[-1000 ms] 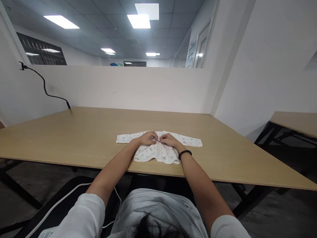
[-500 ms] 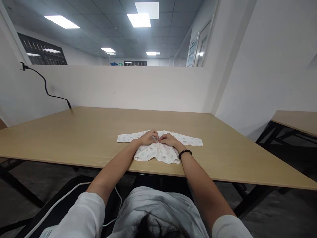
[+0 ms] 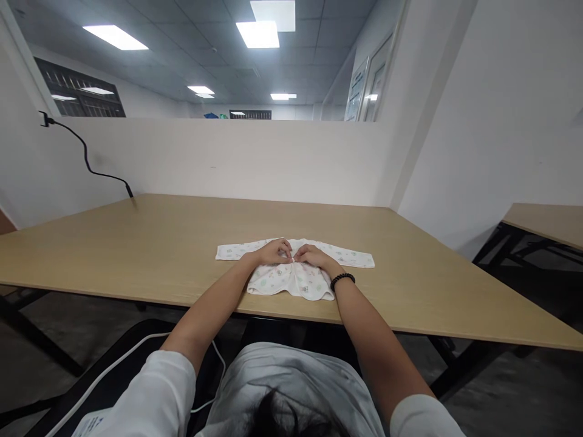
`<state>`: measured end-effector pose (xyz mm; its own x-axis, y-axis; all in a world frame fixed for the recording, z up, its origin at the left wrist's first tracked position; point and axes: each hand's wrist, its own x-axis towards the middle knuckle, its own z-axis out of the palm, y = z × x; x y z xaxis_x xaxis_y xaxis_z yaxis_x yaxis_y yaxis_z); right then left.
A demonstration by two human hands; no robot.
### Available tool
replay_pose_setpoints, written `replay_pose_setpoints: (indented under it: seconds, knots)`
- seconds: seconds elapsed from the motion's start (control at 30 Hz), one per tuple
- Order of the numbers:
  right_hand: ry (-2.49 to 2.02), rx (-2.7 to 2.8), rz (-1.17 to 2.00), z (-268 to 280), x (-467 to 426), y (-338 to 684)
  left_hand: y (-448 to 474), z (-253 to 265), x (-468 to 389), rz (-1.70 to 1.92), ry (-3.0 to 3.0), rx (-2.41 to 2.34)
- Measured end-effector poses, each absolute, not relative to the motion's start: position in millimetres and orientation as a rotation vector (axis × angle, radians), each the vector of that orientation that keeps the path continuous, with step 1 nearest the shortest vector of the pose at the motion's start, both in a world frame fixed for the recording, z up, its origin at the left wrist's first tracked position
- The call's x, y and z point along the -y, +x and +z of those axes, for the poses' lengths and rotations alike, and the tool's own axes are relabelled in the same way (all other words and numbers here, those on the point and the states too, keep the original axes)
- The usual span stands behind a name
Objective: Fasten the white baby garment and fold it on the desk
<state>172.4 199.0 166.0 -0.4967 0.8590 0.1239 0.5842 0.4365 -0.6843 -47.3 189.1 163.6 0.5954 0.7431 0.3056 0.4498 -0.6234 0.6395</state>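
Observation:
A small white long-sleeved baby shirt (image 3: 291, 284) with a pale print lies on the table, its sleeves spread to both sides and its hem toward me. My left hand (image 3: 276, 251) pinches the cloth at the middle of the front. Close beside it, my right hand (image 3: 314, 256) is closed on the same spot from the other side, a black bead bracelet (image 3: 342, 279) on its wrist. Between the fingertips the cloth is gathered into a small pucker. Any fastener there is too small to make out.
The wooden table (image 3: 159, 249) reaches back to a low white wall (image 3: 255, 158) under a window. A black flexible-neck holder (image 3: 86, 159) is fixed at the table's back left. Another table (image 3: 546, 221) stands at the far right. A white cable (image 3: 104, 376) runs below left.
The left fingers have shifted slightly at the shirt's middle and stay close to the right ones. The shirt lies almost as before, and the view has moved very little.

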Motion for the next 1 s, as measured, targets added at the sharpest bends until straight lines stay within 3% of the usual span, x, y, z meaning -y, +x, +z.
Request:
replay_pose_setpoints:
  seconds: [0.5, 0.67, 0.87, 1.0]
  knots:
    - [-1.28, 2.183, 0.553, 175, -186, 166, -48, 170, -189, 0.744, 2.465, -1.061]
    - [-1.242, 2.363, 0.68, 179, -171, 161, -45, 175, -183, 0.8, 2.357, -1.11]
    - [-1.216, 2.353, 0.905, 177, -176, 164, -50, 182, -177, 0.488, 2.209, -0.85]
    - [-1.133, 2.311, 1.076, 176, -184, 168, -52, 183, -178, 0.454, 2.197, -0.927]
